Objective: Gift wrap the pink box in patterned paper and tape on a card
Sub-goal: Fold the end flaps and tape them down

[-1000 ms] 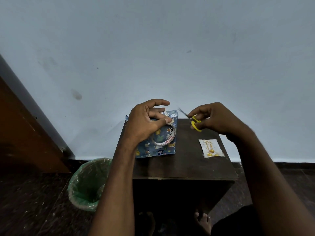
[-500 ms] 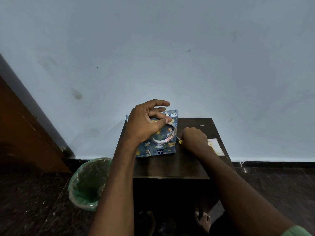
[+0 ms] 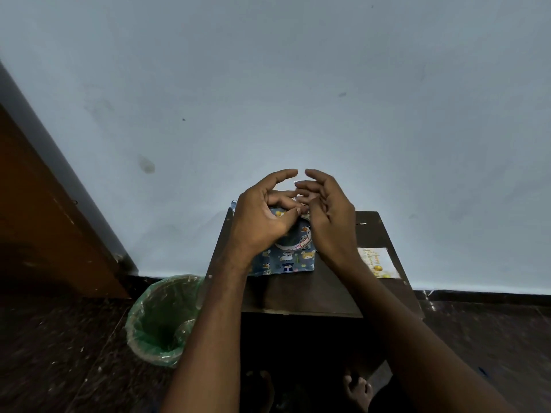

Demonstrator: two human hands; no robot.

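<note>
Lower left: green-lined bin (image 3: pixel 162 320). Centre: dark table (image 3: pixel 313 293), wrapped box (image 3: pixel 286 262) on its left half, tape roll (image 3: pixel 293 244) on top. Card (image 3: pixel 378 261) lies at right, untaped. Above the box, 2 hands: left hand (image 3: pixel 262 222) and right hand (image 3: pixel 329 222) meet, apparently pinching a tape strip. Judged step: taping; next, press it down.

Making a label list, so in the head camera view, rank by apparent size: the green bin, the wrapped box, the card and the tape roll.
1. Green bin, though it sits nearer the camera.
2. Wrapped box, partly hidden by hands.
3. Card and tape roll: unsure, the roll is mostly covered.
</note>
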